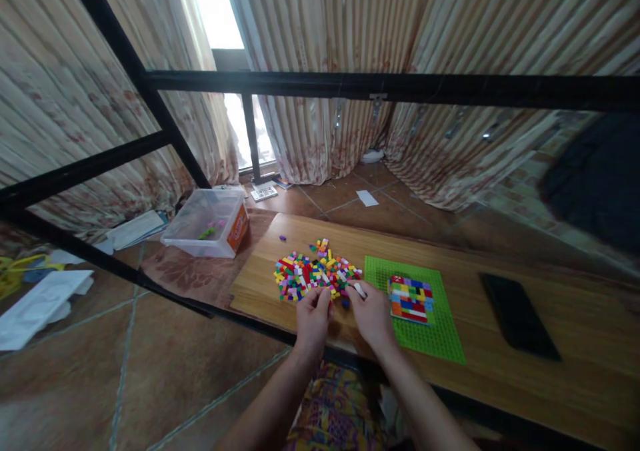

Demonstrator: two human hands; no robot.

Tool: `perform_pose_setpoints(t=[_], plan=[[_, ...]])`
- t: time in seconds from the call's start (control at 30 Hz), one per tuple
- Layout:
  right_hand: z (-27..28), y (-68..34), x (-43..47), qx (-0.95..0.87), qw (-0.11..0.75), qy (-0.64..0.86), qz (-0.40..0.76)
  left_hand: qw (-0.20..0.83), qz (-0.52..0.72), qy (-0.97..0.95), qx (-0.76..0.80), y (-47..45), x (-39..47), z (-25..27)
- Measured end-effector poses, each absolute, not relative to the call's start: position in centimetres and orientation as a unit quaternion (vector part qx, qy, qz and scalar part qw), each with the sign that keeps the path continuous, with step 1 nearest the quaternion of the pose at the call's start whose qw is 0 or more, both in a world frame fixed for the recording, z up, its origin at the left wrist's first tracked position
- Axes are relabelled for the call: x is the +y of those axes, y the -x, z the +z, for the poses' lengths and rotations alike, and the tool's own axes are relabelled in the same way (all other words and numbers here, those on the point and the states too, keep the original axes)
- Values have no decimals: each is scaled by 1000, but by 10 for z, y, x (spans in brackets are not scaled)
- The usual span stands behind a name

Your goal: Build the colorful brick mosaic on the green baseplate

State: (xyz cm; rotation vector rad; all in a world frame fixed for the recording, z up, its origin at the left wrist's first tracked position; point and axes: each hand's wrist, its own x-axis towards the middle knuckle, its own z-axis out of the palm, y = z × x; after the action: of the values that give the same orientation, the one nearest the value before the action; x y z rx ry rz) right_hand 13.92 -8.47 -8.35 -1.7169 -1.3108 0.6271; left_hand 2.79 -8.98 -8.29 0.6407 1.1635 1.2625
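Observation:
Many small toy bricks in mixed colours lie in a loose pile [305, 274] on the wooden table. At the pile's near edge, my left hand [314, 321] has its fingers pinched together; whatever they hold, if anything, is hidden. My right hand [373, 312] is closed on a white brick [359, 290], between the pile and a green baseplate [440, 338]. On that baseplate sits a roughly square block of joined bricks [411, 299] in red, blue, white, orange and yellow, to the right of my right hand.
A dark phone-like slab [520, 314] lies on the table [475, 271] to the right. One purple brick [283, 238] is apart from the pile. On the floor at left stands a clear plastic box [200, 238] with some bricks inside. Black metal bars [320, 84] cross beyond the table.

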Motion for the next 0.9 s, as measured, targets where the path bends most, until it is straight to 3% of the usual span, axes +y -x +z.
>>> perform_pose_setpoints(t=[0.17, 0.33, 0.47, 0.6, 0.9], plan=[[-89, -140, -68, -631, 344, 673, 175, 612, 527, -285, 516, -25, -87, -87], [-90, -143, -71, -631, 379, 655, 172, 622, 520, -286, 511, -26, -89, -87], [-80, -142, -80, -572, 444, 645, 245, 625, 522, -291, 502, -28, -89, -84], [-74, -136, -91, -514, 453, 631, 364, 625, 509, -314, 502, -30, -93, -83], [-80, -137, -113, -474, 458, 628, 413, 664, 470, -331, 477, -26, -112, -84]])
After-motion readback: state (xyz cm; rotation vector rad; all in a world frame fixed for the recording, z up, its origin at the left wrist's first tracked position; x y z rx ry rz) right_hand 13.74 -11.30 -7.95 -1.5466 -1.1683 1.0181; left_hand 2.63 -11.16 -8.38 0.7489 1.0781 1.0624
